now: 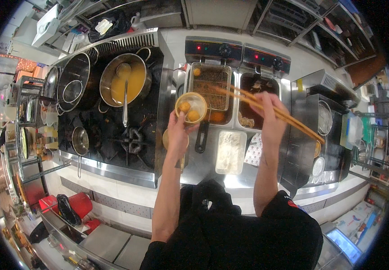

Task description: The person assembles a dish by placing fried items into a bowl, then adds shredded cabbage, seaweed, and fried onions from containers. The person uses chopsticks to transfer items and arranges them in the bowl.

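My left hand [175,129] is closed round a small round bowl [190,94] with a pale lining, held over the front left of the left fryer. Inside lie golden fried balls [193,115]. Long wooden chopsticks [295,123] are gripped in my right hand [271,108], above the right fryer. Their tips reach left over the wire fry basket [212,95], with no food visible between them. One more fried ball [197,72] sits at the basket's back left corner. The basket's black handle [201,138] points toward me. Orange-brown shapes show in the oil in front of the basket.
Pale food pieces [246,121] float in the right fryer [236,112]. A white tray [218,155] of white powder and a patterned paper packet [254,150] lie in front. On the left stove [113,153] stand a pot [103,92] of yellow liquid with a ladle [125,103] and a saucepan [80,140].
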The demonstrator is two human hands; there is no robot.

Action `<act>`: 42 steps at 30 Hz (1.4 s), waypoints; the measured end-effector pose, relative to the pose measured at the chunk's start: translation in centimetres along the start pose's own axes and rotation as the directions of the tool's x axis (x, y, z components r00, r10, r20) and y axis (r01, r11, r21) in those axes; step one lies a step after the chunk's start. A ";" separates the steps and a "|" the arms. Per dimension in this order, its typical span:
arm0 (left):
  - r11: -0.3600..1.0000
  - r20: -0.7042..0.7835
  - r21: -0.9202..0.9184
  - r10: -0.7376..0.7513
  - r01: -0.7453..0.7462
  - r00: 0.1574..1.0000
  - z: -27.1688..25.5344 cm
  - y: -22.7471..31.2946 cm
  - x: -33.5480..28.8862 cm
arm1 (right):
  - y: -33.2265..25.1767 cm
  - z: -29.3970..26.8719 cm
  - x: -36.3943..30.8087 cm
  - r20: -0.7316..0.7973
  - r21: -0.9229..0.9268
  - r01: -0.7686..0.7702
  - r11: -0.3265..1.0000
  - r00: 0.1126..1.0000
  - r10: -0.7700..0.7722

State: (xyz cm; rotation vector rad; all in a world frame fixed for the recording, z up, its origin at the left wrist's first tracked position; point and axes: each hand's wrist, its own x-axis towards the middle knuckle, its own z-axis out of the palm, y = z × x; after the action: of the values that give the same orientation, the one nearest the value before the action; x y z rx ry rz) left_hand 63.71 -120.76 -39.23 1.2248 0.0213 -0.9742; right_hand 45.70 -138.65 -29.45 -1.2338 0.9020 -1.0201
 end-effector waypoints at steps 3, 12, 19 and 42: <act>0.998 -0.036 0.056 -0.011 0.013 0.999 -0.2 0.8 -0.7 | 7.2 1.7 4.8 0.038 -0.190 0.103 0.976 0.995 -0.097; 0.998 -0.065 0.063 0.005 -0.001 0.998 -2.1 1.5 -2.2 | 12.7 7.6 12.4 0.656 -0.312 0.642 0.701 0.679 -0.330; 0.998 -0.095 0.068 0.016 -0.009 0.995 -1.7 1.7 -2.8 | 12.1 8.9 13.3 0.701 -0.278 0.653 0.704 0.639 -0.316; 0.994 -0.053 0.108 -0.012 0.018 0.999 -1.3 1.7 -1.3 | -5.3 -0.5 3.4 0.628 -0.133 0.497 0.858 0.711 -0.315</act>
State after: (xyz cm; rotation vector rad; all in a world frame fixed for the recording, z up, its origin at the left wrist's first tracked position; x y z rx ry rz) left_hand 64.61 -118.88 -37.78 1.3513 0.0195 -0.9661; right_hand 45.64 -142.28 -24.31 -1.9358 0.2805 -0.7647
